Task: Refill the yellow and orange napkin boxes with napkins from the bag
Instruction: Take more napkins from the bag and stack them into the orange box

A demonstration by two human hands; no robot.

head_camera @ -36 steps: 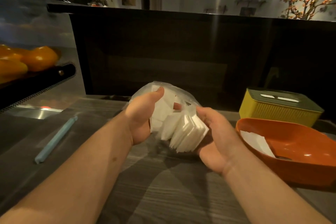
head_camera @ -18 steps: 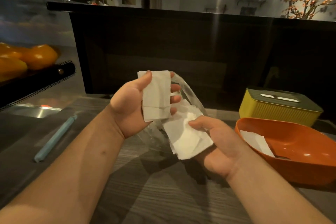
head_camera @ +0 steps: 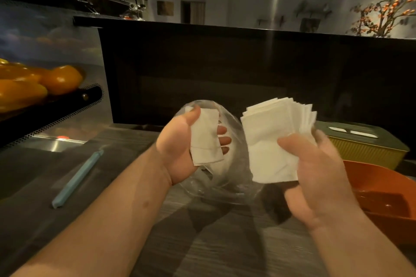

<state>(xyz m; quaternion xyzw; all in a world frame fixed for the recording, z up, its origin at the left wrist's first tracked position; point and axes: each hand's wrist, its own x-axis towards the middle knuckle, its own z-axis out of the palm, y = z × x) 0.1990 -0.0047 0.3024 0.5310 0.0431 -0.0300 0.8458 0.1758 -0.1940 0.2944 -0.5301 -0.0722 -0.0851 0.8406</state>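
Observation:
My left hand [head_camera: 180, 148] grips a small folded white napkin [head_camera: 206, 139] together with the clear plastic bag [head_camera: 227, 164], which hangs below and behind it over the table. My right hand [head_camera: 315, 171] holds a thick stack of white napkins [head_camera: 267, 139], fanned at the top, lifted free of the bag with the thumb pressed on its front. The yellow napkin box [head_camera: 364, 150] with a slotted grey lid stands at the right behind that hand. The orange box [head_camera: 387, 189] lies open in front of it, partly hidden by my right wrist.
A light blue bag clip [head_camera: 77, 179] lies on the grey wooden table [head_camera: 202, 243] at the left. A display case with orange fruit [head_camera: 33, 83] stands at the far left. A dark counter wall [head_camera: 247, 69] rises behind the table.
My right hand has pulled the napkin stack out of the bag and raised it to the right. My left hand keeps its napkin and the bag, which now hangs nearly empty.

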